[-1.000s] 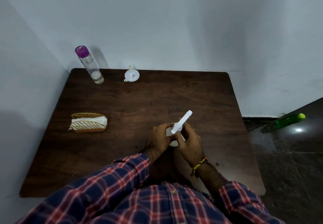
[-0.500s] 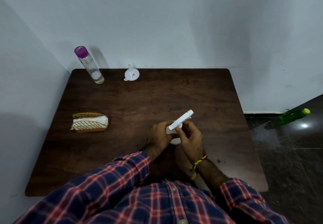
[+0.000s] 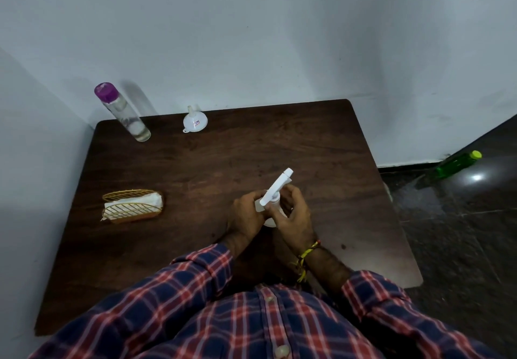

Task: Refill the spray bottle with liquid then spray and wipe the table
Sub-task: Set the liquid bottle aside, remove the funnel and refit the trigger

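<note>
A white spray bottle [image 3: 275, 190] stands near the middle of the dark wooden table [image 3: 212, 162], its nozzle pointing up and to the right. My left hand [image 3: 244, 216] wraps the bottle's body from the left. My right hand [image 3: 293, 216] grips its neck just under the spray head. Most of the bottle's body is hidden by my fingers. A clear bottle with a purple cap [image 3: 121, 113] holding liquid stands at the far left corner. A white funnel [image 3: 195, 120] lies beside it at the far edge.
A gold wire holder with white tissues [image 3: 133, 206] sits on the table's left side. Walls close in the table at the back and left. A green bottle [image 3: 456, 164] lies on the dark floor to the right.
Both hands have stayed on the spray bottle, and the right hand's fingers have shifted around the neck. The head camera has tilted, so the table looks slanted.
</note>
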A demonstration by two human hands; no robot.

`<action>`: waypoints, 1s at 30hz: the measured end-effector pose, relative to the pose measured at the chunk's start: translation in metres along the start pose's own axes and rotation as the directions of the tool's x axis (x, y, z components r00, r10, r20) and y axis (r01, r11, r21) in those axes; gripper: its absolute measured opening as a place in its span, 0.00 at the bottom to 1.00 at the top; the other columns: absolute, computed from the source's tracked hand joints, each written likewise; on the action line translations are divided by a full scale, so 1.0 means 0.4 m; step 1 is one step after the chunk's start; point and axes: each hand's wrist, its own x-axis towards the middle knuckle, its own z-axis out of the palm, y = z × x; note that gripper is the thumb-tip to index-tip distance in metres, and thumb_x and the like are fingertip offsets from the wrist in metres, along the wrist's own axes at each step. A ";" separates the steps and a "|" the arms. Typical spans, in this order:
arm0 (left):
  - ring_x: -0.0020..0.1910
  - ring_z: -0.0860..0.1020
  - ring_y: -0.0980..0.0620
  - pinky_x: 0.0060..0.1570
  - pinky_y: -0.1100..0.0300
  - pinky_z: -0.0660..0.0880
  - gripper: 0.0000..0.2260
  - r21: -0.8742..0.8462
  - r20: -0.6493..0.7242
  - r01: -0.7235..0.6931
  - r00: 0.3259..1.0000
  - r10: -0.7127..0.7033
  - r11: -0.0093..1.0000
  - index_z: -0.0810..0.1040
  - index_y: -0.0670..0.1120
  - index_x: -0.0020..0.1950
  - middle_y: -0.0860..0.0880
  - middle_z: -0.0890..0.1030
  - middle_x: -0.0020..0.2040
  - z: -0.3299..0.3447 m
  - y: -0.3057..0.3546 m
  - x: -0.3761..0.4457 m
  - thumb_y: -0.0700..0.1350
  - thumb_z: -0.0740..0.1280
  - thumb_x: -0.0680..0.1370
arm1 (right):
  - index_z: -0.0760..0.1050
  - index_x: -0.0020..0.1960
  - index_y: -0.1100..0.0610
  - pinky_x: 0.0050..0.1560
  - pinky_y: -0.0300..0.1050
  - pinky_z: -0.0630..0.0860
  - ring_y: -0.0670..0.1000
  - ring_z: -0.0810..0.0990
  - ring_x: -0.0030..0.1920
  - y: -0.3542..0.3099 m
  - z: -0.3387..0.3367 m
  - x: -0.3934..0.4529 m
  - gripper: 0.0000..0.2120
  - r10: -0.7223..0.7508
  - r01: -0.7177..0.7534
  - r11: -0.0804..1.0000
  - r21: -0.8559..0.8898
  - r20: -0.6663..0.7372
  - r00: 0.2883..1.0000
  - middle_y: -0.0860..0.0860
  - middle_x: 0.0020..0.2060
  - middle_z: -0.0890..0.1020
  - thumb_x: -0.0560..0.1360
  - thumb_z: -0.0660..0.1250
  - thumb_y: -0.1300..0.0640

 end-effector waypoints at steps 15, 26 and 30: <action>0.50 0.81 0.54 0.48 0.58 0.79 0.17 0.046 0.012 0.013 1.000 -0.014 0.999 0.81 0.51 0.60 0.52 0.84 0.52 -0.003 0.011 -0.007 0.49 0.75 0.72 | 0.76 0.53 0.54 0.51 0.47 0.82 0.43 0.84 0.49 -0.001 0.007 0.008 0.16 0.007 -0.011 0.999 -0.033 -0.103 0.995 0.46 0.46 0.85 0.69 0.78 0.57; 0.46 0.81 0.53 0.41 0.61 0.75 0.10 0.053 -0.041 0.048 0.998 -0.046 0.997 0.83 0.51 0.54 0.58 0.81 0.39 0.003 0.022 -0.008 0.47 0.72 0.73 | 0.76 0.53 0.50 0.50 0.48 0.82 0.44 0.84 0.48 -0.014 0.019 0.009 0.16 0.014 -0.018 0.999 -0.041 -0.114 0.993 0.44 0.45 0.85 0.69 0.78 0.53; 0.44 0.80 0.56 0.40 0.64 0.71 0.12 0.049 -0.051 0.031 0.998 -0.028 0.998 0.83 0.52 0.56 0.56 0.83 0.43 0.002 0.027 -0.008 0.49 0.73 0.72 | 0.79 0.54 0.53 0.52 0.57 0.81 0.47 0.84 0.49 0.002 0.017 0.006 0.10 -0.025 0.024 0.995 -0.095 -0.017 1.000 0.47 0.46 0.85 0.74 0.71 0.53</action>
